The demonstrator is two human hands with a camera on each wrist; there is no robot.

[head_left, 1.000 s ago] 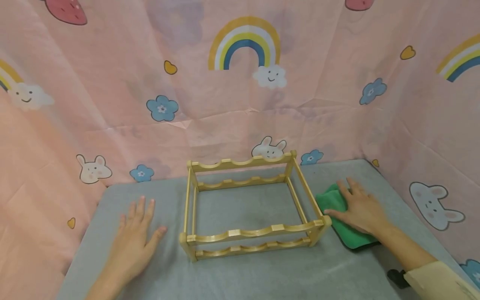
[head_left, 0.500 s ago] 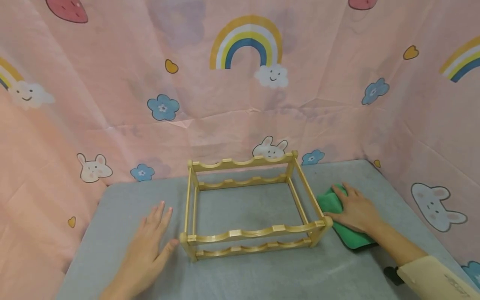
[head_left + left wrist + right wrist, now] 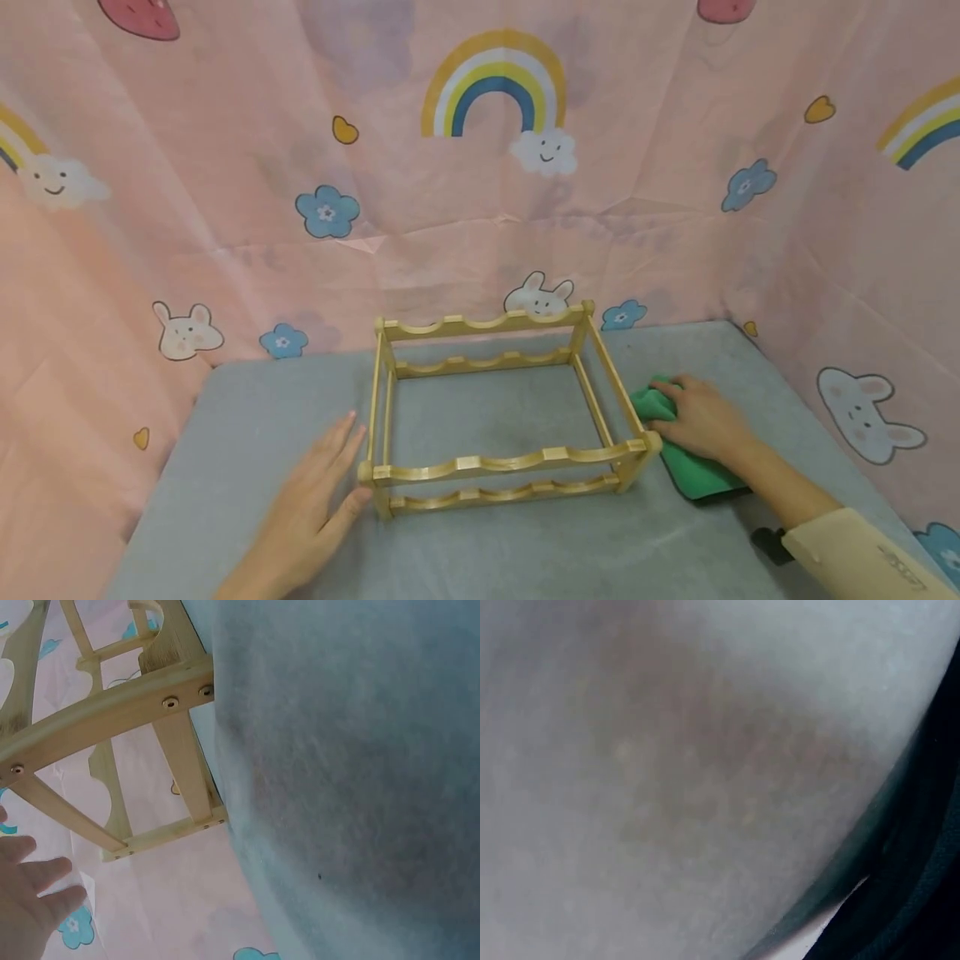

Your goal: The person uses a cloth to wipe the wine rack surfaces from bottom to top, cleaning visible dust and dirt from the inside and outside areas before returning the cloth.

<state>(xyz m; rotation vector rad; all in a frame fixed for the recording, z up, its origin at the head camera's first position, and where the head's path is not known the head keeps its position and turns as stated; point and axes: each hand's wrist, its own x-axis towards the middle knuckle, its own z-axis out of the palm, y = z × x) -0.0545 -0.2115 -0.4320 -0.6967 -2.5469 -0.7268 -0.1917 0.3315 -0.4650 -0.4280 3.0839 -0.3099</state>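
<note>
Left hand beside the rack, right hand pinching the cloth

Your hands are working well apart, on either side of the rack (image 3: 471, 465). Your left hand (image 3: 303, 512) is holding nothing; its fingers are stretching out straight, with the thumb standing away from them, just beside the rack's near-left corner. Whether it is touching the wood, you cannot tell here. Your right hand (image 3: 705, 421) is pinching a bunched part of the green cloth (image 3: 701, 475) between thumb and fingers.

The rack is standing upright around the middle of the bench (image 3: 225, 450), its back rails facing the far edge. Wavy rails are running along its front and back, and straight bars are joining them at the sides. In the left wrist view, screws (image 3: 171, 702) are showing in its wood.

The cloth is lying just beside the rack, between it and the bench's right edge, with a dark border showing underneath. A cream sleeve (image 3: 862, 554) is covering your right forearm. A pink curtain (image 3: 465, 183) with printed rainbows, rabbits and flowers is hanging beyond the far edge.
</note>
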